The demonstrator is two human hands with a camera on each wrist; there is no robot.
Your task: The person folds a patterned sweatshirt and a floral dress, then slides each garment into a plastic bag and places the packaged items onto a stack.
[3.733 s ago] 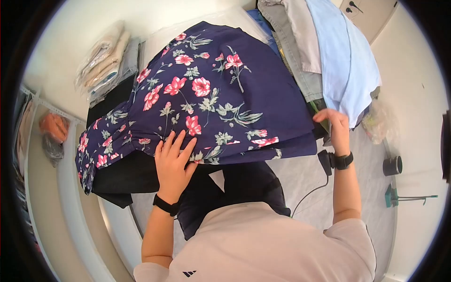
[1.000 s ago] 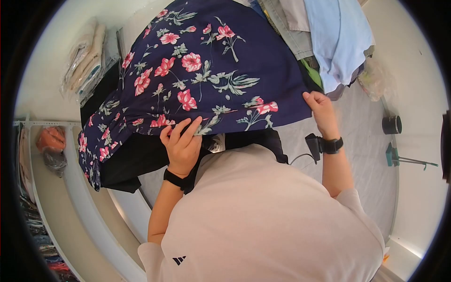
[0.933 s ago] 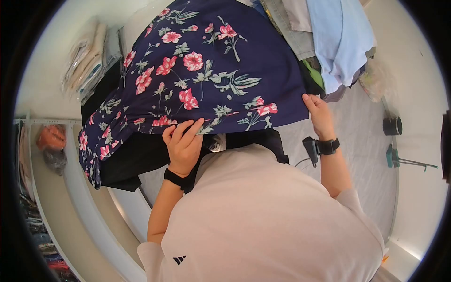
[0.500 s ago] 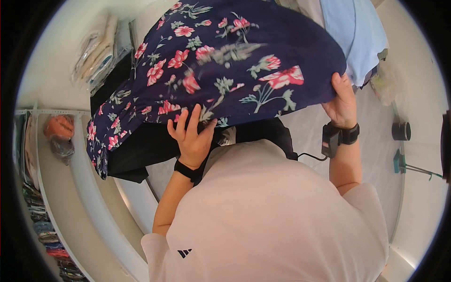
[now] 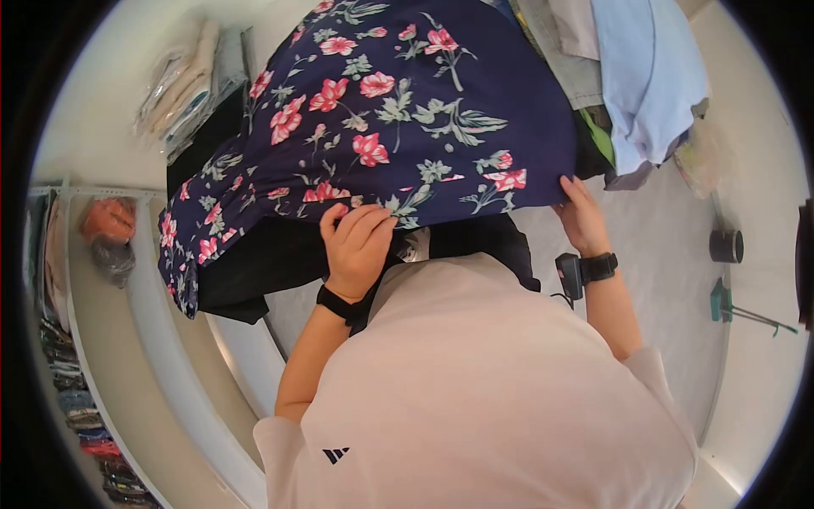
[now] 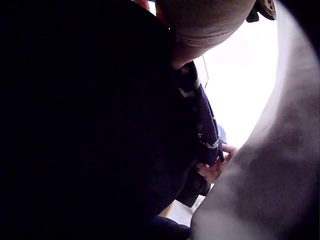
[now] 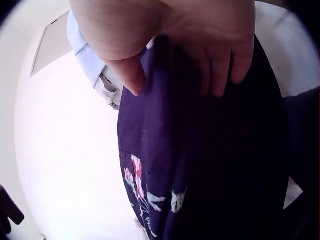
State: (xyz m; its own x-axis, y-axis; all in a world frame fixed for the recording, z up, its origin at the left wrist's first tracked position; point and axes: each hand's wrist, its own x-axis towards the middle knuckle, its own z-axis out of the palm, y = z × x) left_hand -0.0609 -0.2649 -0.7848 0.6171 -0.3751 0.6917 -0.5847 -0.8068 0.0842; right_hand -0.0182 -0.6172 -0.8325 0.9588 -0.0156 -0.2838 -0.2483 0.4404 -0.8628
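Observation:
A navy dress (image 5: 458, 153) with pink flowers and grey-green leaves lies spread in front of me in the head view, its gathered waist and narrower floral end to the left. At the near edge, my left hand (image 5: 360, 250) pinches the fabric with bent fingers. My right hand (image 5: 582, 219) holds the hem corner at the right. In the right wrist view, the dress (image 7: 145, 130) hangs between the thumb and fingers of the right hand (image 7: 170, 35). Dark cloth fills much of the left wrist view, with part of the left hand (image 6: 205, 25) at the top.
Black cloth (image 5: 246, 263) shows under the dress at left. Piled clothes, including a light blue garment (image 5: 649, 76), lie at the back right. Bagged folded clothes (image 5: 182, 85) stand at the back left. Shelving (image 5: 110, 339) runs along the left; a dustpan (image 5: 721, 301) stands right.
Over the last second the right hand raised the hem corner, then lowered it again. Earlier, both hands lay flatter on the dress; now both grip its near edge, drawn closer to the body.

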